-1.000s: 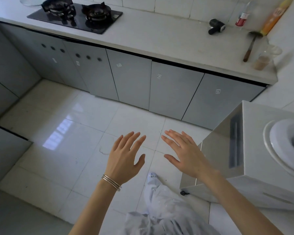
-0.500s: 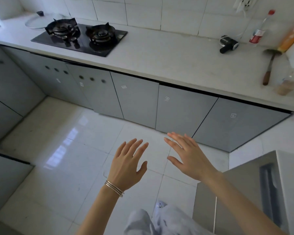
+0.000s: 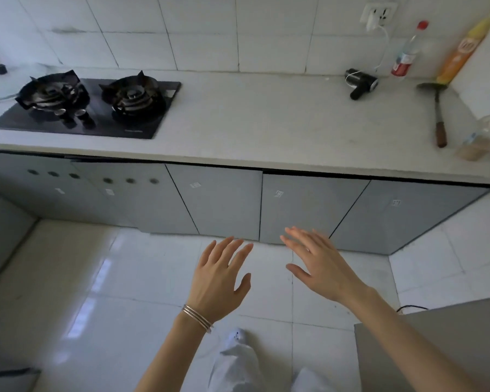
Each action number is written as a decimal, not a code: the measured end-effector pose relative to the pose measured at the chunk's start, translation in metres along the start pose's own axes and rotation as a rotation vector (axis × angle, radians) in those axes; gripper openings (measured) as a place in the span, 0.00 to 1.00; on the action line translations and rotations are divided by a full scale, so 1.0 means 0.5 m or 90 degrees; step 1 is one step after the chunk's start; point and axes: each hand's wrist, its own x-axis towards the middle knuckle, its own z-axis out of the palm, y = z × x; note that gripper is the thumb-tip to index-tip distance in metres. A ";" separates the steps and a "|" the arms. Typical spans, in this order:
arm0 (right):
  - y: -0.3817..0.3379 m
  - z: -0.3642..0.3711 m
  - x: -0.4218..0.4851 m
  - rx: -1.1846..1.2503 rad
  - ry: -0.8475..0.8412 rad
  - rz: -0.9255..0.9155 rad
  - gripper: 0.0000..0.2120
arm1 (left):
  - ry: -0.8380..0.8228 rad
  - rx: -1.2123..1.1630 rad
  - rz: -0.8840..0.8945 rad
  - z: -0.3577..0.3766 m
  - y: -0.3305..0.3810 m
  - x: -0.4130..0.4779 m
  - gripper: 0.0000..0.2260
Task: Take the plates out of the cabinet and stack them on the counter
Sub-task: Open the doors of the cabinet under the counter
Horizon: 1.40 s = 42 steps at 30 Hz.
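Hands: left hand (image 3: 219, 281) and right hand (image 3: 320, 267) held out, fingers straight and spread, nothing gripped.
Cabinet doors (image 3: 309, 210): closed, just beyond fingertips.
Counter (image 3: 266, 123): farther past fingertips, above doors.

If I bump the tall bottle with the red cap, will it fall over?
Probably, yes. The bottle is tall and narrow and stands on a small base, so a nudge could tip it. It looks like clear plastic, so it is likely light and unlikely to shatter. Being round, it would probably roll along the counter once it is down.
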 end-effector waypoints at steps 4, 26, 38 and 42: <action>-0.018 0.006 0.084 -0.004 0.023 0.045 0.26 | 0.006 -0.015 0.066 -0.015 -0.082 0.079 0.22; 0.207 0.118 0.351 -0.043 0.043 0.070 0.24 | -0.012 0.037 0.147 0.149 -0.266 0.465 0.22; 0.369 0.397 0.480 -0.037 0.213 0.029 0.23 | 0.165 0.116 0.169 0.427 -0.403 0.687 0.29; 0.402 0.470 0.512 -0.061 0.299 -0.007 0.22 | 0.290 0.097 0.203 0.489 -0.429 0.732 0.26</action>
